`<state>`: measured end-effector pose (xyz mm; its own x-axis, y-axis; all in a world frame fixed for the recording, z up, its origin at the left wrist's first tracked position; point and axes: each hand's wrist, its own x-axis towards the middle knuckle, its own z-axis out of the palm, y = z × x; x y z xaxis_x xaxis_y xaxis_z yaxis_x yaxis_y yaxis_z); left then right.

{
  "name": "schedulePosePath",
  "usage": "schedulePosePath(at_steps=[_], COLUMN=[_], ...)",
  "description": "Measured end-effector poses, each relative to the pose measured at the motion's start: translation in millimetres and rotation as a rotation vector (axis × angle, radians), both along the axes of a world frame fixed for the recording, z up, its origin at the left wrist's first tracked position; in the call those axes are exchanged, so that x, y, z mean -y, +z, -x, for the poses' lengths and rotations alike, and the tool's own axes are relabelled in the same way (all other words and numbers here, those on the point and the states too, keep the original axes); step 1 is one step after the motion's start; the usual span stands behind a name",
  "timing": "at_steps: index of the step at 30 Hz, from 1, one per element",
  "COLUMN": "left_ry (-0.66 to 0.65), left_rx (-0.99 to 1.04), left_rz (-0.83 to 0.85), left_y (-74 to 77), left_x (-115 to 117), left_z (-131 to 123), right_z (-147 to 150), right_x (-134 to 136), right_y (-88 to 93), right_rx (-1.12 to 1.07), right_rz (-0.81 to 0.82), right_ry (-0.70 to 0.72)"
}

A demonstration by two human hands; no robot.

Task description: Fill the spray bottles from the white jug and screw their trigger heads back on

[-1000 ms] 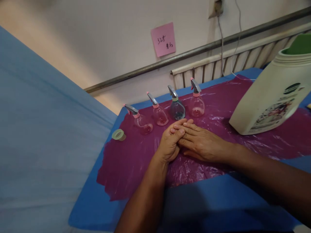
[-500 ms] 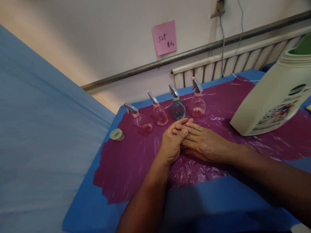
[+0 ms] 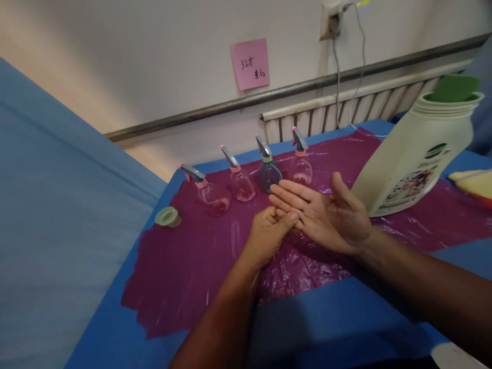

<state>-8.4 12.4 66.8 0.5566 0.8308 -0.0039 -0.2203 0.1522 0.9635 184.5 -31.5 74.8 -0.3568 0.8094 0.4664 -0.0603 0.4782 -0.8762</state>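
Palm up, my right hand [image 3: 326, 215] is open, fingers stretched toward the left, nothing lying on the palm. My left hand [image 3: 271, 230] is closed round the lower fingertips of my right hand, its thumb on top. Just beyond the hands stand a blue-green spray bottle [image 3: 270, 174] and a clear spray bottle with a pink collar [image 3: 301, 169]. Two more clear spray bottles, one nearer [image 3: 242, 184] and one farther left [image 3: 213, 198], stand in the same row. To the right of my right hand is a large cream container [image 3: 415, 159] with a green scoop [image 3: 455, 88] in its mouth.
A pale green cup [image 3: 168, 217] stands at the left on the purple plastic sheet [image 3: 184, 271], over a blue-covered table [image 3: 326, 307]. A blue curtain [image 3: 69, 215] hangs left. Behind are a rail [image 3: 215, 108], radiator [image 3: 315, 120] and pink note [image 3: 250, 64]. A yellow item [image 3: 472, 182] lies right.
My right hand has turned from palm down to palm up and its thumb has spread away. My left hand has shifted to its fingertips. The view has moved a little to the right.
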Motion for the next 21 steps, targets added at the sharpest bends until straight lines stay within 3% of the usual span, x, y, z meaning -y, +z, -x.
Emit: schedulePosePath(at_steps=[7, 15, 21], left_ry=[-0.013, -0.086, -0.036], left_rx=[-0.042, 0.045, 0.059], left_rz=[-0.077, 0.028, 0.075], left_y=[-1.1, 0.5, 5.6], left_x=[-2.3, -2.4, 2.1], left_z=[0.3, 2.1, -4.3], right_z=[1.1, -2.9, -6.7], right_x=[-2.1, -5.6, -7.1], right_y=[-1.6, 0.4, -0.7], right_rx=[-0.153, -0.132, -0.125], right_rz=[0.144, 0.19, 0.192], right_ry=[0.017, 0.038, 0.011])
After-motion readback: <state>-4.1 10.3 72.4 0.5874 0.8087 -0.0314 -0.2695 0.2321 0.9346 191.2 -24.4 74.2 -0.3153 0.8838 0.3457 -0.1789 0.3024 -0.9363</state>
